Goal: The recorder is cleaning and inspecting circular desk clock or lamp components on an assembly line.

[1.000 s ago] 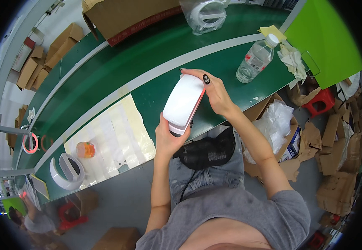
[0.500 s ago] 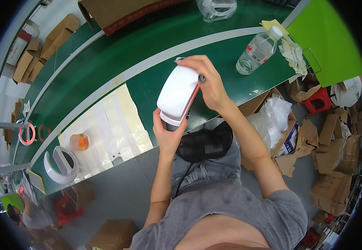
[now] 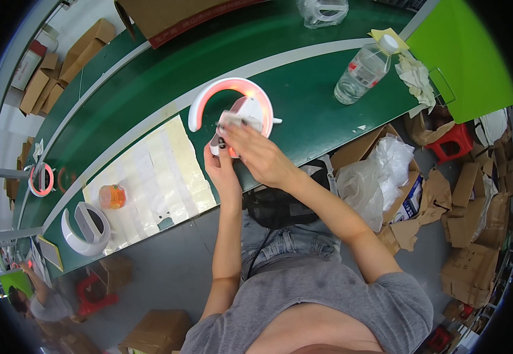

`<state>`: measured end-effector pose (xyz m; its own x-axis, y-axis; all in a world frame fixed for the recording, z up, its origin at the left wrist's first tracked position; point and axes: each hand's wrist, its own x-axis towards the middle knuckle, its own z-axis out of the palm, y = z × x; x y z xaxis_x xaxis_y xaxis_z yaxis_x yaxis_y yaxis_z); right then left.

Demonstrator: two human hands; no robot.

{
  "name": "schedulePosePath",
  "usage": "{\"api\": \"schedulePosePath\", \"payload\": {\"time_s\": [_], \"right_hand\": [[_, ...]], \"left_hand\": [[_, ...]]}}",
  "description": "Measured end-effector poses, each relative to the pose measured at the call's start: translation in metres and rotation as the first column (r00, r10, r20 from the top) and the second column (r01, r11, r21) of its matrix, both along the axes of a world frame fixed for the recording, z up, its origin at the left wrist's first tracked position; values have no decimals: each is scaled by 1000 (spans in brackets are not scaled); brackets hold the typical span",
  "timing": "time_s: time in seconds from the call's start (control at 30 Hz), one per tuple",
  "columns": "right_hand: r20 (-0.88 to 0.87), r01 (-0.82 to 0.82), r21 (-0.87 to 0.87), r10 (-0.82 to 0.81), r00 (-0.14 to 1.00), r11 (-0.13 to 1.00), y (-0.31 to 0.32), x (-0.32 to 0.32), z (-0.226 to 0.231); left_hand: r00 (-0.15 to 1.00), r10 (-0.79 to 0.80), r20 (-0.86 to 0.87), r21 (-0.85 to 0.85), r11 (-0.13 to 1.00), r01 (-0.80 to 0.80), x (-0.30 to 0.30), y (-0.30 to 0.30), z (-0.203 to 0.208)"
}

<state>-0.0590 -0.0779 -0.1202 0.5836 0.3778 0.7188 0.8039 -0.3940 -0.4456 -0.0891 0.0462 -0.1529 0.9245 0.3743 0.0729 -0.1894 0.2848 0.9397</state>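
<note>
A white C-shaped lamp (image 3: 208,89) glows orange-pink around its ring above the green bench. My left hand (image 3: 227,180) grips its base from the near side. Pressed to the lamp's middle, my right hand (image 3: 263,156) has a small whitish cloth (image 3: 249,123) under its bent fingers. The fingers partly cover the base. To the left, a similar unlit lamp (image 3: 67,235) lies on the bench, near a small clear jar with orange contents (image 3: 112,197).
A pale sheet (image 3: 156,171) covers part of the green bench (image 3: 303,112). A clear plastic bottle (image 3: 362,74) and crumpled tissue (image 3: 415,79) stand to the right. Open cartons (image 3: 412,194) with plastic bags sit below the bench edge. Another person (image 3: 47,304) works at far left.
The lamp has turned so its ring faces me, and the ring now shows lit. My right hand has come from the lamp's far end to its middle, with the cloth.
</note>
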Motion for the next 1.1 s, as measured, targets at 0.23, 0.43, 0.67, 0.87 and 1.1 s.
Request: {"api": "schedulePosePath", "payload": {"time_s": [0.23, 0.43, 0.67, 0.87, 1.1], "right_hand": [[25, 106, -74, -104, 994, 992, -8, 6, -15], [47, 20, -169, -12, 999, 985, -24, 8, -13], [61, 66, -148, -57, 997, 987, -22, 6, -15], [-130, 99, 40, -93, 987, 994, -51, 17, -18], [-417, 269, 663, 46, 907, 699, -60, 14, 47]], "left_hand": [[999, 33, -26, -38, 999, -34, 5, -3, -11], [993, -10, -121, -133, 991, -6, 10, 6, -14], [983, 13, -182, -133, 990, -38, 16, 4, -8], [989, -28, -146, -180, 984, 2, 16, 8, 0], [915, -383, -127, -629, 745, 225, -3, 7, 49]]}}
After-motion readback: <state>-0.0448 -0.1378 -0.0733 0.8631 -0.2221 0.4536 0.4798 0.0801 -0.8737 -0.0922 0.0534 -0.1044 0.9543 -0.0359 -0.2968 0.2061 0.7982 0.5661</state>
